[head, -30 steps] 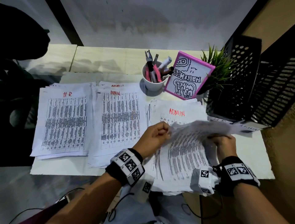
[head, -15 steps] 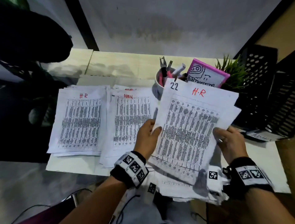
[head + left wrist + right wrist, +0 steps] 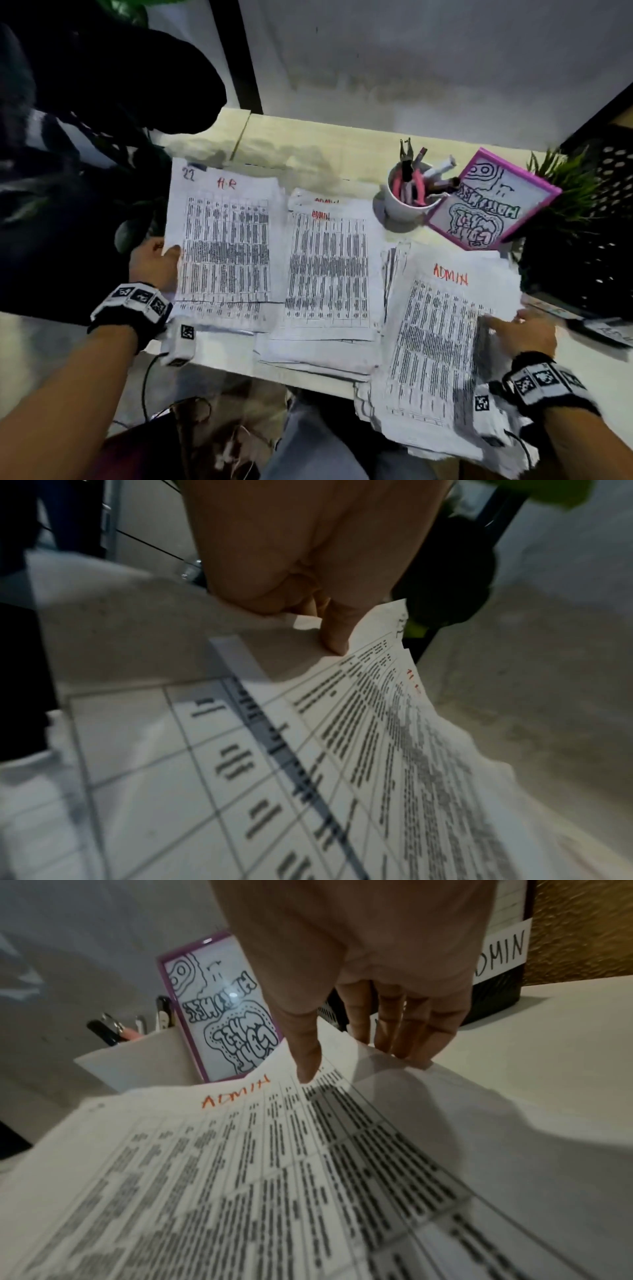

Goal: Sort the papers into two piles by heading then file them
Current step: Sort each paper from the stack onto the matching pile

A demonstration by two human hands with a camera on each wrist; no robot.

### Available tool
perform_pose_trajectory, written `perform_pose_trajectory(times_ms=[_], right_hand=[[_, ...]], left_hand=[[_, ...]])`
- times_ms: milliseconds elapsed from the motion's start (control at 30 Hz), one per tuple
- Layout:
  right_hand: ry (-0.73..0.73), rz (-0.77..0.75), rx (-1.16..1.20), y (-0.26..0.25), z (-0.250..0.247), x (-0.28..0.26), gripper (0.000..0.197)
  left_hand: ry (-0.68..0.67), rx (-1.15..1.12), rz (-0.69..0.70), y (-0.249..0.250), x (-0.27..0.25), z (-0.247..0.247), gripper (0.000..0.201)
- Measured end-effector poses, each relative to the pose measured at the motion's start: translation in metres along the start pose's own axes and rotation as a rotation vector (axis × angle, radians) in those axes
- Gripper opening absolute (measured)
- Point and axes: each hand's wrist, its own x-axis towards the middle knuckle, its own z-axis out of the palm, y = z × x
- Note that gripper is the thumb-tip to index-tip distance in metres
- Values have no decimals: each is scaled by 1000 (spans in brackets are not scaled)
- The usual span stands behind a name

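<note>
Status: sorting in progress; filing not yet begun

Three paper stacks lie on the desk (image 3: 342, 150) in the head view. At centre left, the HR pile (image 3: 226, 246) carries a top sheet marked "22" and "H.R" in red. The left hand (image 3: 154, 263) holds this sheet at its left edge: the thumb lies on the upper face, and in the left wrist view the fingers (image 3: 334, 631) are curled under the edge, so the grip is a pinch. Whether the sheet is fully seated on the pile cannot be determined.

At centre, the ADMIN pile (image 3: 329, 270) lies just beside the HR pile, with a second "ADMIN" heading showing behind the top sheet.

At lower right, the unsorted stack (image 3: 442, 346) overhangs the near desk edge; its top sheet is headed "ADMIN". The right hand (image 3: 524, 330) sits at the right edge of this top sheet. In the right wrist view the thumb (image 3: 306, 1053) presses on the upper face while the fingers are extended beneath the lifted corner, so the sheet is pinched.

Remaining, by judgement:
1. Release the HR sheet
2. Transfer the ADMIN sheet to the centre pile
3. Work through the rest of the unsorted stack, which appears thick
4. File both piles; the black mesh tray (image 3: 582, 219) at the right edge bears an "ADMIN" label (image 3: 502, 953) and appears to be a destination
</note>
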Motion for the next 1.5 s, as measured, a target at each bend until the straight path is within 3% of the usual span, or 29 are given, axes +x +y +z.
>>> perform_pose_trajectory(times_ms=[167,300,367,433,500,567,733,900,1033,1133,1233,1400,1500], right_hand=[[29,26,-68,3,5,-5,64],[119,8,65,4,4,-8,46],[147,-15,113,4,1,-7,30],[163,-39,167,3,-3,-7,21],[170,-67,209,5,-5,-5,18],[178,-78,234,8,-4,-1,16],[188,-163,177,16,-6,6,12],[185,-247,211,21,-19,6,24],[145,-258,379,25,-29,-3,10],[91,-118,741,27,-38,-13,28],[36,-92,945,26,-46,-29,37],[-92,-112,861,39,-52,-31,55],[-114,-80,913,50,-48,-27,56]], left_hand=[[-24,160,-43,-16,11,7,19],[-146,323,-43,-12,18,13,28],[-63,402,-59,-4,18,20,41],[109,512,-51,10,10,31,56],[154,497,87,29,-8,51,63],[68,410,260,49,-33,79,65],[-292,146,551,97,-117,161,46],[-608,73,618,119,-182,225,28],[-649,178,519,121,-207,255,29],[-621,268,441,122,-213,268,34],[-608,283,378,128,-215,272,37],[-600,210,277,126,-214,276,34],[-637,193,268,121,-216,279,53]])
